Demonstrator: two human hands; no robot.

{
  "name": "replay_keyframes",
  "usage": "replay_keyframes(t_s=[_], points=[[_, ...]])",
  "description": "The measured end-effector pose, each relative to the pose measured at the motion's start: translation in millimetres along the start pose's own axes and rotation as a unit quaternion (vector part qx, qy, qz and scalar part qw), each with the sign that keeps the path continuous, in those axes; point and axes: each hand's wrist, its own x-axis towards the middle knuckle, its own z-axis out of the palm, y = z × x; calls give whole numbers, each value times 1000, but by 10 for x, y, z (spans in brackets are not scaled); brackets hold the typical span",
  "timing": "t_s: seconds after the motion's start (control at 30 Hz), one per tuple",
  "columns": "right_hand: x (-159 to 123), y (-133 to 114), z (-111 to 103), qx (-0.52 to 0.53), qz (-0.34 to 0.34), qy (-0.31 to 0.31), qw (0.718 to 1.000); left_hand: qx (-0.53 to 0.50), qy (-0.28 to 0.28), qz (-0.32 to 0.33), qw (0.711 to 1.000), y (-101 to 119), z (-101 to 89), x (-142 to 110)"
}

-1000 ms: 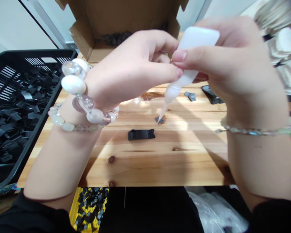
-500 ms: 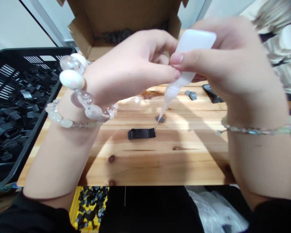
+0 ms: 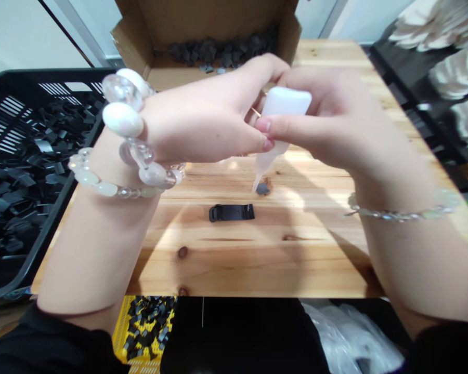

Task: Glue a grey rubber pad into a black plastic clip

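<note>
My left hand [image 3: 214, 122] and my right hand [image 3: 331, 117] are both closed on a white squeeze bottle [image 3: 284, 101] with a thin tapered nozzle. The bottle is held tilted, its nozzle pointing down. Below the nozzle tip, a short black strap-like piece [image 3: 232, 212] lies flat on the wooden table [image 3: 234, 270]. It has a loop at its left end, and a small pale mark shows near its right end. A small dark grey square piece [image 3: 262, 188] lies just behind it, close to the tip. Some fingers of both hands are hidden behind the bottle.
At the left stands a black basket [image 3: 62, 205] full of dark pieces. An open cardboard box [image 3: 206, 23] with more grey pieces is at the back. Below the table edge are a yellow basket [image 3: 119, 332] with dark pieces and clear plastic [image 3: 347, 337]. Pale stacked items [image 3: 452, 67] sit at right.
The nozzle tip was at the right end of the black piece; now it is apart from it, farther back. Both hands have shifted with the bottle, the right one to the left and down.
</note>
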Motion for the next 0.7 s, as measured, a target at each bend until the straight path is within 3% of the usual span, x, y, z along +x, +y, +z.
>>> replay_keyframes(t_s=[0.33, 0.7], points=[[18, 35, 24, -1, 7, -16, 1000, 175, 9, -17, 984, 43, 8, -9], [18, 32, 36, -14, 9, -13, 1000, 241, 9, -74, 968, 154, 32, -32]])
